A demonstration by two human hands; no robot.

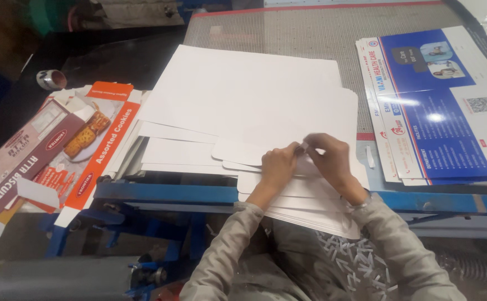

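Observation:
A stack of white die-cut card sheets (243, 106) lies spread across the work table, its near edge hanging toward me. My left hand (277, 167) and my right hand (327, 159) meet over the near part of the stack. Together they pinch a small whitish strip (302, 146) between fingertips and thumbs. Both hands rest on the top white sheet. What the strip is made of cannot be told.
Flat printed biscuit cartons (59, 150) in orange and maroon lie at the left. A pile of blue and white printed sheets (438, 106) sits at the right. A roll of tape (51, 79) lies at far left. The blue metal table edge (165, 192) runs below.

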